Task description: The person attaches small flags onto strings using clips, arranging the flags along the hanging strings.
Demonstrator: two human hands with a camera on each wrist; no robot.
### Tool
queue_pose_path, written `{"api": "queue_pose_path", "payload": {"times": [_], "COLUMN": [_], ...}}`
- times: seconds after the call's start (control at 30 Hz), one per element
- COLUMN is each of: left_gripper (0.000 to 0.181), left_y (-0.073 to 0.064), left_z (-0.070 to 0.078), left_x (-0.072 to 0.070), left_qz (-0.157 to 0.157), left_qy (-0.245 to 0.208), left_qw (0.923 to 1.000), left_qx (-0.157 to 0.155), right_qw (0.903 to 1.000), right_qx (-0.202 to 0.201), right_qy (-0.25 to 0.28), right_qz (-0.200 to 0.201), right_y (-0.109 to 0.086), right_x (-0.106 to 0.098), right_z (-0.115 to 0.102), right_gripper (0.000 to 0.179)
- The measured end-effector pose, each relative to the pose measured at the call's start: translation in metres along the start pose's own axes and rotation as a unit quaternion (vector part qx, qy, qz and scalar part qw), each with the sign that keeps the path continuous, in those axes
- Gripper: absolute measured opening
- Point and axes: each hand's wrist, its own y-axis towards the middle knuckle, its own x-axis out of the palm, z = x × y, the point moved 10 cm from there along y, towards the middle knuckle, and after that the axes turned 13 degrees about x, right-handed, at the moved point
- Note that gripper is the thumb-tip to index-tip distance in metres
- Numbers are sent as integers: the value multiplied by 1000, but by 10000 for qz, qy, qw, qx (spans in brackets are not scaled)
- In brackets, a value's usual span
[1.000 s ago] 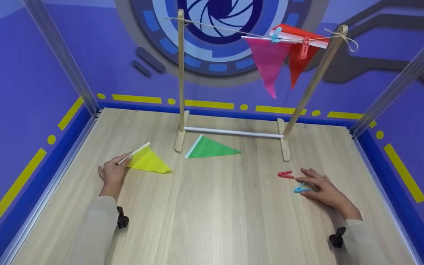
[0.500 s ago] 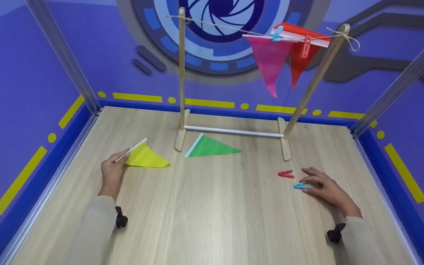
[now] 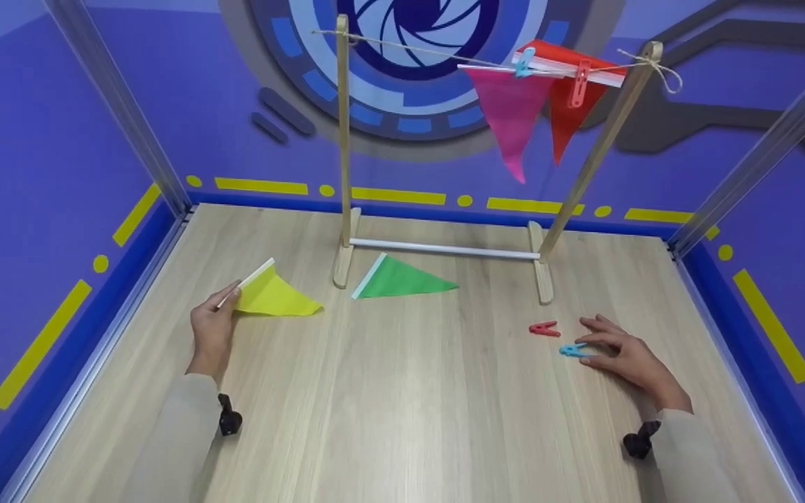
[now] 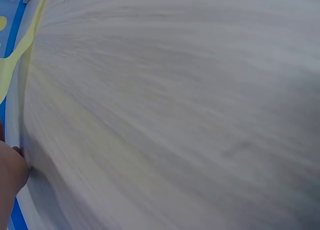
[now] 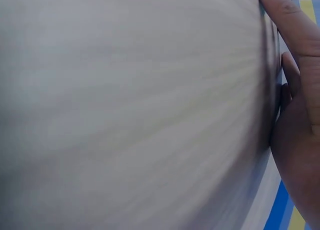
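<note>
My left hand point(image 3: 212, 325) grips a yellow triangular pennant point(image 3: 273, 295) by its white-edged side. The pennant's tip points right, over the wooden table. In the left wrist view a strip of this yellow cloth point(image 4: 17, 52) shows at the left edge, above part of the hand point(image 4: 11, 172). On the right, my right hand point(image 3: 629, 360) pinches a small blue clothespin point(image 3: 573, 351) between thumb and fingers, low over the table. A red clothespin point(image 3: 544, 329) lies just left of it. The right wrist view shows the thumb side of that hand point(image 5: 300, 125); the clothespin is hardly visible there.
A green pennant point(image 3: 402, 276) lies flat before a wooden stand with two posts point(image 3: 344, 140) and a white crossbar point(image 3: 444, 249). Pink point(image 3: 511, 105) and red point(image 3: 570, 119) pennants hang from its string, clipped by blue and red clothespins. Walls surround the table.
My left hand has raised the yellow pennant slightly, shifting it up and left. The right fingers have closed on the blue clothespin, which has turned a little. The red clothespin stays put.
</note>
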Motion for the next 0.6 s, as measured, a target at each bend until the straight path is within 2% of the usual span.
{"api": "queue_pose_path", "payload": {"times": [0.13, 0.33, 0.6], "left_gripper": [38, 36, 34], "left_y": [2, 2, 5], "left_z": [-8, -5, -1], "left_x": [-1, 0, 1], "left_qz": [58, 139, 59], "left_qy": [-23, -168, -141], "left_qw": [10000, 9997, 9995], "left_qx": [51, 142, 268], "right_qw": [9999, 9997, 9973], "right_qx": [34, -53, 72], "right_qy": [125, 168, -165], "right_qz": [71, 180, 718], "right_y": [1, 1, -6], "right_x": [0, -1, -10], "right_z": [0, -1, -3], "right_gripper": [30, 32, 43]}}
